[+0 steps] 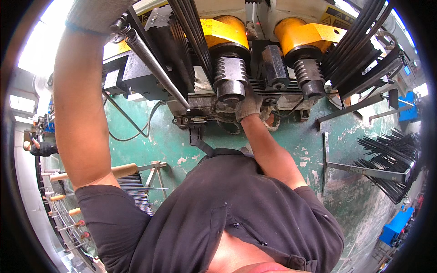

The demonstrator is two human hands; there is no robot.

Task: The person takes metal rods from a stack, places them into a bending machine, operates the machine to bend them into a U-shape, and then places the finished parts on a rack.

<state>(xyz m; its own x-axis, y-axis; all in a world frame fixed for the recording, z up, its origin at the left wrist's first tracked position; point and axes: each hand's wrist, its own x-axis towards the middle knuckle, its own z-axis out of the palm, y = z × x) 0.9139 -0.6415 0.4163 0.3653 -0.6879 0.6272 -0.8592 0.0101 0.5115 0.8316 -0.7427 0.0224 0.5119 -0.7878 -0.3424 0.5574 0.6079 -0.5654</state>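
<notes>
My left hand (97,15), in a light knitted glove, is raised at the top left edge beside the upper end of a coil spring (153,65). Its fingers are cut off by the frame, so I cannot see what they hold. My right hand (248,102), gloved as well, reaches into the machine beside a ribbed steel roller (230,73) under a yellow housing (225,32). The roller and dark machine parts hide its fingertips. A second ribbed roller (309,73) sits under another yellow housing (307,32) to the right. Bundled black rods (194,37) slant down left of the nearer roller.
More black rods (355,37) rise at the upper right. A metal stand (372,170) holds a rod pile (389,153). At left are a rack with rods (136,191), a looping cable (146,126) and a distant person (41,146). Green floor (164,146) shows worn paint.
</notes>
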